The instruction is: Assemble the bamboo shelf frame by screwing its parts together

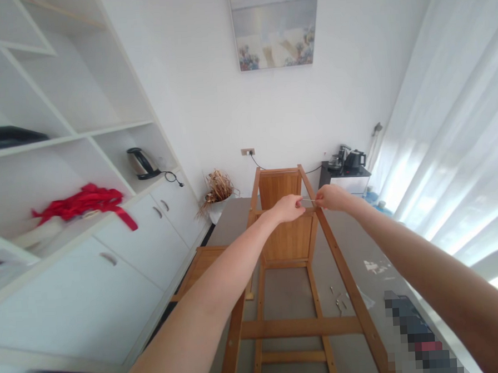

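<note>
A wooden frame with long side rails and crossbars stands over the grey tabletop in front of me. Between my hands runs a thin metal rod, which looks like a hex key. My left hand is closed on one end, inside the frame. At the right rail, my right hand pinches around the rod's other end; its fingertips partly hide the contact. Behind and below lies another wooden piece with slatted panels. Several screws lie loose to the right of the frame.
A clear plastic bag and white scraps lie on the grey table. Another wooden panel is at the left. White cabinets line the left side; a dark stand holds kettles at the back right.
</note>
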Action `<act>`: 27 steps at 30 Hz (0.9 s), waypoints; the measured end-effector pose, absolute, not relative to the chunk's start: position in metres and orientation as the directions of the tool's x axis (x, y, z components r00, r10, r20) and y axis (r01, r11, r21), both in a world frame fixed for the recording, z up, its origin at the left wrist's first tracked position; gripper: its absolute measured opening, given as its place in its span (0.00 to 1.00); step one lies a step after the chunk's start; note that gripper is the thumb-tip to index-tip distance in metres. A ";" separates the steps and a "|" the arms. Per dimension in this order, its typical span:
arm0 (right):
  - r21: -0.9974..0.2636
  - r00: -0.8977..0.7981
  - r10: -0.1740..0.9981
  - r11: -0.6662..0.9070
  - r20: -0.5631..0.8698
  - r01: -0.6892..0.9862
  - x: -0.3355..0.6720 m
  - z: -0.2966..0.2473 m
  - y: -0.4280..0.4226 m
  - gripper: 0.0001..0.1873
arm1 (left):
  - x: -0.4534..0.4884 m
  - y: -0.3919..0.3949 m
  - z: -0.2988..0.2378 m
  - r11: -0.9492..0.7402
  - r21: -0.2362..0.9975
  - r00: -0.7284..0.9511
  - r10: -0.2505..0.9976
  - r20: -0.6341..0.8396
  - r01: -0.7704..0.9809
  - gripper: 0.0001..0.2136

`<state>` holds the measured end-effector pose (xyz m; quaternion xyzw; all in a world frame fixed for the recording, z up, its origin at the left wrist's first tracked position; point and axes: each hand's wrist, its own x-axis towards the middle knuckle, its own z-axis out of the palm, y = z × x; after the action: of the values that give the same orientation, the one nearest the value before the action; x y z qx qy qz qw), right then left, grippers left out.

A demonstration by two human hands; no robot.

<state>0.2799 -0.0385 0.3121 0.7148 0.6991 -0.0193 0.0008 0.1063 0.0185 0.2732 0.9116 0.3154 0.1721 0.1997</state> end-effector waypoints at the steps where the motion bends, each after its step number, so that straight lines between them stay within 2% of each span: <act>1: 0.013 0.015 1.000 -0.015 -0.025 1.000 0.278 0.313 -0.040 0.13 | 0.097 0.024 0.280 -0.735 0.485 0.729 0.636 0.252 0.473 0.15; 3: 0.080 -0.005 1.000 0.006 -0.005 0.997 0.276 0.316 -0.044 0.14 | 0.069 0.038 0.290 -0.745 0.489 0.646 0.653 0.394 0.454 0.15; 5: 0.132 -0.013 0.999 0.006 0.052 0.991 0.270 0.323 -0.049 0.17 | 0.035 0.053 0.291 -0.670 0.534 0.472 0.742 0.476 0.516 0.15; 7: 0.151 -0.015 0.992 -0.005 0.129 0.988 0.257 0.332 -0.052 0.20 | 0.000 0.065 0.282 -0.542 0.610 0.321 0.838 0.440 0.578 0.14; 9: 0.126 -0.058 0.983 0.036 0.174 0.991 0.234 0.339 -0.050 0.20 | -0.027 0.069 0.262 -0.414 0.691 0.259 0.910 0.323 0.593 0.13; 11: 0.062 -0.155 0.973 0.146 0.169 0.987 0.205 0.339 -0.043 0.19 | -0.042 0.065 0.240 -0.382 0.768 0.330 0.915 0.234 0.515 0.12; 14: -0.023 -0.285 0.952 0.289 0.109 0.957 0.160 0.328 -0.024 0.19 | -0.045 0.049 0.217 -0.357 0.879 0.513 0.844 0.157 0.317 0.12; 18: -0.011 -0.393 0.919 0.393 0.023 0.919 0.124 0.308 -0.003 0.21 | -0.041 0.035 0.214 -0.276 0.935 0.484 0.864 0.141 0.221 0.14; 21: -0.005 -0.453 0.891 0.453 -0.012 0.891 0.115 0.298 0.003 0.25 | -0.043 0.036 0.217 -0.277 0.943 0.484 0.861 0.158 0.185 0.14; 27: 0.011 -0.486 0.873 0.486 0.030 0.874 0.112 0.293 0.003 0.18 | -0.048 0.046 0.211 -0.298 0.940 0.516 0.839 0.174 0.167 0.17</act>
<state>0.1123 0.0032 0.2931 0.5069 0.8619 0.0124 -0.0102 -0.0482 0.0459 0.2111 0.7258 0.3465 0.3494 0.4806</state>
